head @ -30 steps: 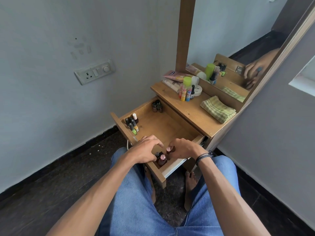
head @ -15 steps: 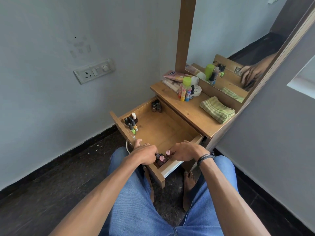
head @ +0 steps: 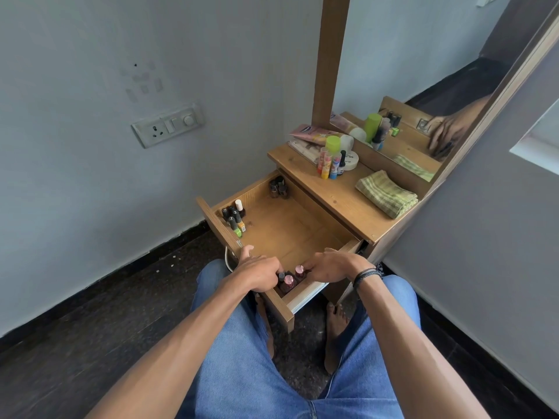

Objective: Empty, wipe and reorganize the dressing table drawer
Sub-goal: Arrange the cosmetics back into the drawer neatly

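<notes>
three small clusters of bottles are set into corners of the open drawer: dark bottles at the far corner, mixed bottles at the left front corner, and pink-capped bottles at the near corner. the middle of the drawer floor is bare, so emptying and wiping are judged done and reorganizing well advanced. the left hand is curled around the pink-capped bottles. the fingertips of the right hand are laid against them, though a grip cannot be told. several tubes and a folded cloth are seen on the table top, probably yet to be sorted. no obstacle is seen inside the drawer; only the knees are close under its front.
</notes>
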Demonstrator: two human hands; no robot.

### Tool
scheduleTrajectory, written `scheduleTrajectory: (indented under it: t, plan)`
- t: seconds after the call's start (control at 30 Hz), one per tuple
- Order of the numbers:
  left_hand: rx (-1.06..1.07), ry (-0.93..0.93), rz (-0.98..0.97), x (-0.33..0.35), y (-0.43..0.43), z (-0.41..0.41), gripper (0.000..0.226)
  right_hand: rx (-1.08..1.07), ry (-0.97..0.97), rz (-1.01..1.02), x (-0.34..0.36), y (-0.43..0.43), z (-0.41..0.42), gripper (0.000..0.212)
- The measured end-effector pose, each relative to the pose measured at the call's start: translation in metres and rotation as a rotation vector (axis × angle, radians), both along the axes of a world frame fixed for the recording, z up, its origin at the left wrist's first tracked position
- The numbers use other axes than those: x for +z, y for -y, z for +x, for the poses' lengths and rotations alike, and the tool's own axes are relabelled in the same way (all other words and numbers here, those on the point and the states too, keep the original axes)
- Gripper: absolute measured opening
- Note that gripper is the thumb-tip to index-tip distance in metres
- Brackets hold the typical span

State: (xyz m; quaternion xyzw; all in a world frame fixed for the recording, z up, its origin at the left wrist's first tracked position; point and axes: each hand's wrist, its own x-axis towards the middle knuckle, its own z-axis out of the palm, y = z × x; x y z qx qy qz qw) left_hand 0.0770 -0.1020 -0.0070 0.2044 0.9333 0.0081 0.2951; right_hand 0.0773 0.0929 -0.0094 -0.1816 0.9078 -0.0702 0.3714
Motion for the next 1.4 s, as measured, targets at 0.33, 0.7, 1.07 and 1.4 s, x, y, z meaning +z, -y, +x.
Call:
scheduleTrajectory:
  t: [0.33, 0.7, 1.07, 1.4]
  plan:
    - [0.036, 0.071, -0.012, 0.010, -0.003, -0.003, 0.070, -0.046, 0.023, -0.071, -0.008, -0.003, 0.000, 0.041]
    - [0.054, 0.074, -0.001, 0.015, -0.004, 0.001, 0.070, -0.056, -0.009, -0.139, -0.006, -0.009, 0.004, 0.037]
    - [0.211, 0.082, 0.160, 0.009, 0.003, -0.015, 0.058, -0.363, -0.225, -0.455, -0.001, -0.028, -0.005, 0.042]
    - [0.515, -0.078, 0.945, 0.043, -0.056, -0.107, 0.057, -1.122, -0.970, -0.867, 0.026, -0.053, -0.090, 0.031]
